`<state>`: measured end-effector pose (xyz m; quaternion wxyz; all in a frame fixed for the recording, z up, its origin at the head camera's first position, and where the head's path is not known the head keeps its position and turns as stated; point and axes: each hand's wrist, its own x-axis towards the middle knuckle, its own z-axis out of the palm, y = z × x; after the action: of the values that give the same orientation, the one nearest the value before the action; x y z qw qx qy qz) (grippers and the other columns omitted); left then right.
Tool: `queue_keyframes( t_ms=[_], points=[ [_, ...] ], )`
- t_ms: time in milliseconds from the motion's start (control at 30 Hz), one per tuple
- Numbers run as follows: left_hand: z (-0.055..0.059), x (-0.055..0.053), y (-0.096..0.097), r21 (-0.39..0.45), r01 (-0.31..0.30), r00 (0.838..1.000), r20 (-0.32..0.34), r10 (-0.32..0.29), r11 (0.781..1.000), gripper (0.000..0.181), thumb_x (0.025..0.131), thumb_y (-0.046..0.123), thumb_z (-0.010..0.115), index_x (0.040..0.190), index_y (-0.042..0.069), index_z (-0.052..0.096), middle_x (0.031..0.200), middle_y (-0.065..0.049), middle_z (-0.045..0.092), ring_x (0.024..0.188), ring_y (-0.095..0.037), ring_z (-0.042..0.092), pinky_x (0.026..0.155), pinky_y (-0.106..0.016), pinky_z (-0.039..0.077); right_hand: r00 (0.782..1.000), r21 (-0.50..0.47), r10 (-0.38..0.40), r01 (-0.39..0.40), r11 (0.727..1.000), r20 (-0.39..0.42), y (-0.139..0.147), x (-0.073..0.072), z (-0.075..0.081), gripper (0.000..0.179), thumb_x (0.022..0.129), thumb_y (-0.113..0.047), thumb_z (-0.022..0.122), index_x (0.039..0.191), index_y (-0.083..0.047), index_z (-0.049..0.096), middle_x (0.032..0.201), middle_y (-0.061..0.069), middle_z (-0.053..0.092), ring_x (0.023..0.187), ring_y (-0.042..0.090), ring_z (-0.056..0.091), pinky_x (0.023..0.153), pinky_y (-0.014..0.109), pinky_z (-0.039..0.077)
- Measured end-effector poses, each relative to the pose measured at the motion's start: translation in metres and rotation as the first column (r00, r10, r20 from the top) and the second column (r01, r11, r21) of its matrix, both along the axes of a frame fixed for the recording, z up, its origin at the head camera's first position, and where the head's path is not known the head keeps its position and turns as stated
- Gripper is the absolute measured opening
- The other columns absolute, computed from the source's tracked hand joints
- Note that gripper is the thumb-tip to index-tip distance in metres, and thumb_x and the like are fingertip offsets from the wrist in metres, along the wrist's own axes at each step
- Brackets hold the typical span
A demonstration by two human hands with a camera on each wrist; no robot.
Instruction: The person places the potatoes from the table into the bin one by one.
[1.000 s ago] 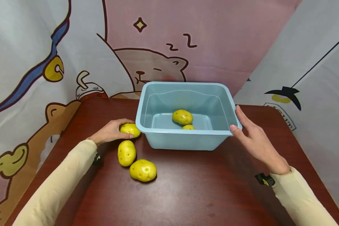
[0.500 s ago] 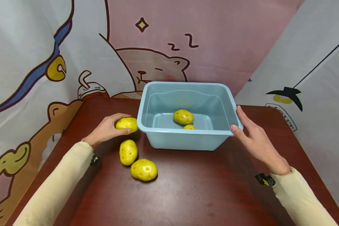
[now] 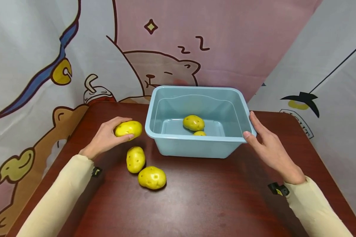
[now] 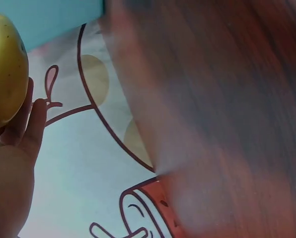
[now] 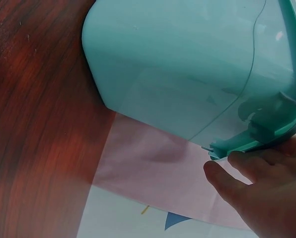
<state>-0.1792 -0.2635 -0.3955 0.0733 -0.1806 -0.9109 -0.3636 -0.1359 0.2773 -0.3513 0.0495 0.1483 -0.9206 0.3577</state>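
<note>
My left hand (image 3: 103, 135) holds a yellow potato (image 3: 128, 129) between thumb and fingers, just left of the light-blue plastic basin (image 3: 195, 147). In the left wrist view this potato (image 4: 6, 74) sits against the fingers at the left edge. My right hand (image 3: 268, 149) grips the basin's right rim, thumb at the front corner and fingers along the outer side. The right wrist view has those fingertips at the basin's rim (image 5: 237, 146). Inside the basin lie a potato (image 3: 193, 122) and, partly hidden by the front wall, another potato (image 3: 199, 133).
Two more potatoes, one upright-lying potato (image 3: 135, 160) and one potato (image 3: 152, 177) nearer the front, rest close together on the dark red-brown table (image 3: 195, 204). Behind the table hangs a cartoon-printed cloth (image 3: 225, 42).
My left hand has lifted the potato and drawn it leftward, away from the basin's left side. The right hand keeps its place at the basin's rim.
</note>
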Motion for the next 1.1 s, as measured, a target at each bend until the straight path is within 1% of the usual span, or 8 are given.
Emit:
queue_keyframes(
  t_ms=[100,300,433,567,767,933,1000,1100],
  points=[
    [0.004,0.004,0.001,0.017,-0.005,0.999,-0.046,0.006,1.000,0.059,0.086,0.031,0.085,0.139,0.015,0.065,0.125,0.000,0.068,0.093,-0.017,0.057,0.075,-0.032,0.045,1.000,-0.010,0.001,-0.001,1.000,-0.002,0.000,0.000,-0.001,0.077,0.106,-0.032,0.059,0.167,-0.024,0.013,0.172,0.004,0.015,0.150,0.048,0.028,0.101,0.079,0.033],
    [0.013,0.011,0.006,0.056,-0.001,0.994,-0.110,0.007,0.998,0.056,0.086,0.026,0.085,0.138,0.016,0.066,0.126,0.001,0.068,0.095,-0.015,0.057,0.074,-0.027,0.044,1.000,-0.020,0.000,0.000,1.000,-0.004,0.000,0.000,-0.002,0.076,0.106,-0.032,0.059,0.167,-0.026,0.013,0.172,0.000,0.015,0.152,0.046,0.027,0.104,0.078,0.032],
    [0.016,0.015,0.008,0.085,0.004,0.989,-0.149,0.009,0.996,0.054,0.085,0.022,0.085,0.136,0.017,0.067,0.124,0.003,0.068,0.095,-0.014,0.057,0.073,-0.024,0.044,1.000,-0.027,0.004,-0.005,1.000,-0.008,0.001,0.000,-0.002,0.076,0.106,-0.031,0.059,0.167,-0.025,0.014,0.172,0.002,0.014,0.152,0.046,0.025,0.105,0.078,0.030],
    [0.019,0.019,0.010,0.117,0.009,0.981,-0.193,0.014,0.993,0.057,0.082,0.016,0.088,0.135,0.013,0.068,0.124,0.002,0.068,0.097,-0.012,0.057,0.075,-0.022,0.045,1.000,-0.029,0.000,-0.001,1.000,-0.008,0.001,0.000,-0.003,0.076,0.106,-0.032,0.059,0.167,-0.025,0.014,0.172,0.003,0.015,0.153,0.044,0.025,0.107,0.077,0.028],
    [0.024,0.022,0.015,0.156,-0.002,0.957,-0.286,0.047,0.988,0.063,0.076,0.008,0.090,0.135,0.009,0.068,0.127,-0.002,0.068,0.102,-0.011,0.058,0.080,-0.019,0.044,1.000,-0.030,-0.001,0.001,1.000,-0.013,0.002,0.000,-0.003,0.076,0.106,-0.032,0.059,0.167,-0.026,0.014,0.172,0.001,0.015,0.152,0.046,0.027,0.104,0.078,0.032],
    [0.030,0.025,0.020,0.210,-0.001,0.933,-0.352,0.076,0.978,0.067,0.072,0.005,0.092,0.135,0.010,0.069,0.125,-0.006,0.070,0.102,-0.008,0.059,0.082,-0.018,0.044,1.000,-0.031,-0.005,0.005,0.999,-0.010,0.001,0.000,-0.003,0.076,0.106,-0.031,0.059,0.167,-0.027,0.014,0.172,0.002,0.015,0.151,0.047,0.028,0.102,0.078,0.033],
    [0.034,0.025,0.022,0.234,0.008,0.923,-0.376,0.083,0.972,0.067,0.072,0.008,0.092,0.134,0.009,0.069,0.124,-0.008,0.070,0.102,-0.009,0.059,0.083,-0.017,0.044,1.000,-0.030,-0.010,0.010,0.999,-0.004,0.000,0.000,-0.003,0.077,0.106,-0.032,0.060,0.167,-0.030,0.013,0.172,0.000,0.015,0.151,0.045,0.028,0.103,0.078,0.033],
    [0.040,0.025,0.025,0.248,0.029,0.909,-0.409,0.078,0.968,0.065,0.075,0.021,0.094,0.133,0.006,0.069,0.123,-0.011,0.070,0.104,-0.013,0.060,0.085,-0.017,0.044,1.000,-0.025,-0.021,0.021,0.999,0.004,-0.001,0.000,-0.003,0.077,0.105,-0.033,0.061,0.166,-0.035,0.013,0.172,-0.002,0.015,0.152,0.043,0.028,0.104,0.077,0.034]
  ],
)
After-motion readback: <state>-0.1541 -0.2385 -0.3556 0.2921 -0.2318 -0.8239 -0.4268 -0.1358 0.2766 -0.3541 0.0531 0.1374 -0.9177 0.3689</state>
